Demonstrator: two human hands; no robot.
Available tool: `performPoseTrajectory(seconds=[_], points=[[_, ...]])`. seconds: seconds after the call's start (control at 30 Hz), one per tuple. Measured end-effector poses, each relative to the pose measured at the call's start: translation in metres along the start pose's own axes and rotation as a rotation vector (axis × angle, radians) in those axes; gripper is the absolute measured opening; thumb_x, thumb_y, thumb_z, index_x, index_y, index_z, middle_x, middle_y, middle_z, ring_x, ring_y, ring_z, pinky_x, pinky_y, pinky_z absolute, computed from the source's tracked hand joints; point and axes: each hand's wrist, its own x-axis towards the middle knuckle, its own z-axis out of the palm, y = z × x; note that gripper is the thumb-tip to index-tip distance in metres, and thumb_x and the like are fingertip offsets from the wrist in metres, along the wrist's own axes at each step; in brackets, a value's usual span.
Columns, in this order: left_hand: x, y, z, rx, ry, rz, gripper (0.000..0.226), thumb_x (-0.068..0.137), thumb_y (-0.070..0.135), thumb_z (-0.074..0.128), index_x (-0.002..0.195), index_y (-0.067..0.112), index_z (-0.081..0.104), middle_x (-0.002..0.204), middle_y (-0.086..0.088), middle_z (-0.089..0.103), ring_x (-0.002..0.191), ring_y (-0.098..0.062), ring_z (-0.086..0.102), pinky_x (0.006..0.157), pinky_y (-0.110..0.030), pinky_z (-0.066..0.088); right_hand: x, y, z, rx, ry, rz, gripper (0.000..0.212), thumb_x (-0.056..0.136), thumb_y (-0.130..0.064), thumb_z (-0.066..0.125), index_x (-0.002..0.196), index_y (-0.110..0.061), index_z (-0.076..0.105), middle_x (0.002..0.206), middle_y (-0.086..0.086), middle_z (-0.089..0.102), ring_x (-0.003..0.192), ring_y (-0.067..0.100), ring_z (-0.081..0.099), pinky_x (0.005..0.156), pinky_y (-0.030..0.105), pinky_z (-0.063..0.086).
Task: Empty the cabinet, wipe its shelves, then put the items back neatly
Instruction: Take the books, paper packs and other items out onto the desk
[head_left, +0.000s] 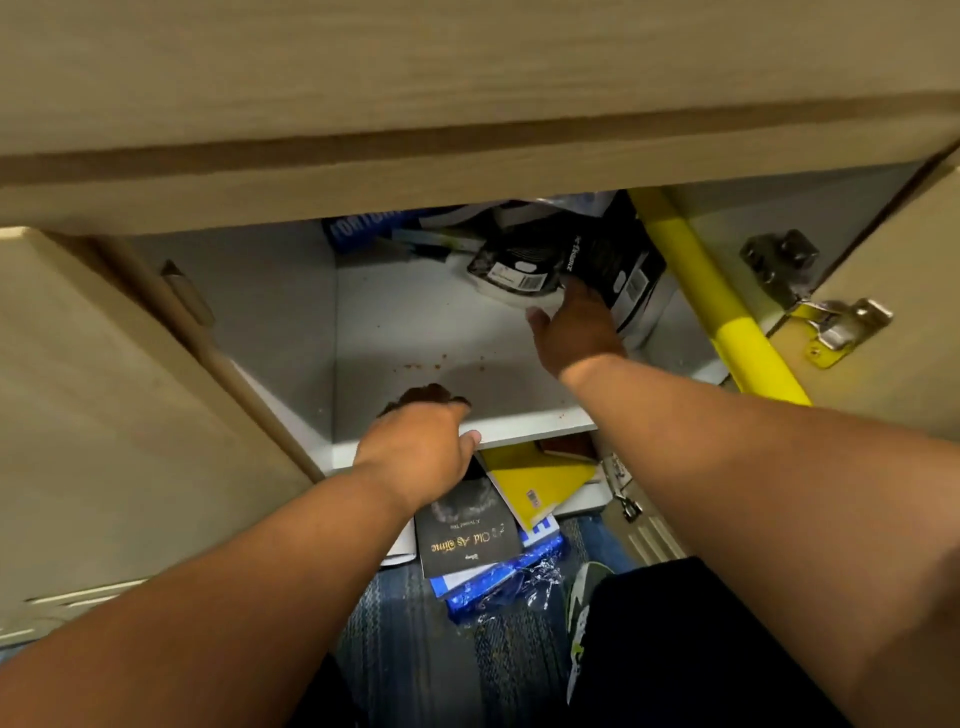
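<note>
Seemed a home room, low light-wood cabinet (467, 130) with white shelf (441, 332), doors open on metal hinges (841, 322), blue striped rug (415, 649) underfoot, black novel (467, 535) and yellow notebook (540, 478) below, packets (519, 265) crammed at the back.

sneaker (581, 618) on blue striped carpet (415, 649)

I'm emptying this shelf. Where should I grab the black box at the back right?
Probably take the black box on the shelf by its near end, fingers across its narrow sides, coming from the front-left: the yellow pole crowds its right side, and the right hand sits at that end.
</note>
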Motion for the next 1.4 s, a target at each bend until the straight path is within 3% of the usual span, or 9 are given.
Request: performPoseTrajectory(seconds=[0.17, 0.37, 0.57, 0.77, 0.83, 1.0, 1.17, 1.27, 1.4], points=[[0.017, -0.004, 0.006, -0.001, -0.017, 0.022, 0.046, 0.102, 0.049, 0.044, 0.145, 0.033, 0.049, 0.142, 0.000, 0.051, 0.126, -0.024, 0.052, 0.100, -0.038, 0.048, 0.063, -0.011, 0.007, -0.120, -0.050, 0.188, 0.070, 0.107, -0.044, 0.038, 0.152, 0.008, 0.026, 0.157, 0.021, 0.035, 0.145, 0.034, 0.033, 0.114, 0.034, 0.028], [0.013, -0.006, 0.012, -0.052, 0.026, 0.035, 0.051, 0.102, 0.047, 0.047, 0.151, 0.036, 0.038, 0.148, 0.001, 0.045, 0.130, -0.024, 0.049, 0.104, -0.038, 0.047, 0.086, -0.028, -0.001, -0.112, -0.176, 0.236, 0.048, 0.109, -0.030, 0.035, 0.151, -0.006, 0.037, 0.159, 0.016, 0.033, 0.145, 0.035, 0.034, 0.115, 0.044, 0.033], [0.019, -0.016, 0.006, -0.098, 0.054, -0.019, 0.049, 0.101, 0.042, 0.049, 0.149, 0.036, 0.041, 0.148, 0.000, 0.051, 0.130, -0.025, 0.051, 0.102, -0.032, 0.045, 0.069, -0.030, -0.001, 0.121, -0.122, 0.234, 0.062, 0.085, -0.030, 0.078, 0.134, -0.004, 0.051, 0.137, 0.019, 0.056, 0.125, 0.037, 0.055, 0.102, 0.042, 0.048], [0.035, -0.027, 0.002, -0.198, 0.097, -0.131, 0.037, 0.099, 0.036, 0.052, 0.134, 0.027, 0.059, 0.139, -0.003, 0.056, 0.126, -0.025, 0.053, 0.101, -0.029, 0.043, 0.046, -0.018, 0.016, 0.810, -0.263, 0.504, 0.019, 0.100, -0.024, 0.059, 0.116, -0.013, 0.059, 0.122, 0.010, 0.063, 0.100, 0.034, 0.066, 0.049, 0.037, 0.058], [0.037, -0.030, -0.001, -0.247, 0.139, -0.150, 0.038, 0.099, 0.038, 0.052, 0.135, 0.027, 0.059, 0.139, -0.003, 0.057, 0.126, -0.025, 0.054, 0.101, -0.026, 0.041, 0.040, -0.013, 0.016, 0.801, -0.261, 0.442, 0.012, 0.101, -0.019, 0.057, 0.110, -0.012, 0.061, 0.112, 0.008, 0.062, 0.096, 0.028, 0.066, 0.055, 0.035, 0.058], [0.047, -0.036, -0.009, -0.696, 0.337, -0.251, 0.060, 0.097, 0.037, 0.062, 0.152, 0.023, 0.040, 0.146, -0.009, 0.053, 0.129, -0.023, 0.054, 0.100, -0.021, 0.037, 0.009, 0.005, 0.026, 0.814, -0.133, 0.371, 0.052, 0.073, -0.022, 0.079, 0.120, -0.008, 0.062, 0.114, 0.016, 0.071, 0.101, 0.035, 0.070, 0.086, 0.053, 0.059], [0.060, -0.029, -0.022, -0.969, 0.249, -0.235, 0.083, 0.095, 0.035, 0.069, 0.160, 0.019, 0.020, 0.154, -0.010, 0.045, 0.137, -0.022, 0.049, 0.103, -0.025, 0.040, -0.024, 0.013, 0.025, 1.003, -0.126, 0.161, 0.028, 0.087, 0.003, 0.069, 0.104, -0.019, 0.060, 0.109, 0.009, 0.073, 0.106, 0.031, 0.068, 0.086, 0.043, 0.059], [0.065, -0.029, -0.025, -1.116, 0.309, -0.158, 0.072, 0.082, 0.032, 0.080, 0.144, 0.014, 0.048, 0.129, -0.009, 0.067, 0.117, -0.022, 0.065, 0.104, -0.042, 0.051, -0.030, 0.014, 0.013, 1.021, -0.174, 0.027, 0.034, 0.090, 0.009, 0.062, 0.105, -0.021, 0.056, 0.102, 0.000, 0.072, 0.097, 0.024, 0.066, 0.062, 0.026, 0.054], [0.069, -0.037, -0.019, -1.052, 0.469, -0.104, 0.056, 0.064, 0.047, 0.076, 0.110, 0.018, 0.060, 0.109, 0.000, 0.074, 0.103, -0.018, 0.071, 0.094, -0.050, 0.056, -0.022, 0.011, 0.010, 0.948, -0.203, -0.060, 0.040, 0.085, 0.001, 0.070, 0.109, -0.027, 0.057, 0.109, -0.002, 0.073, 0.106, 0.024, 0.067, 0.090, 0.048, 0.056]])
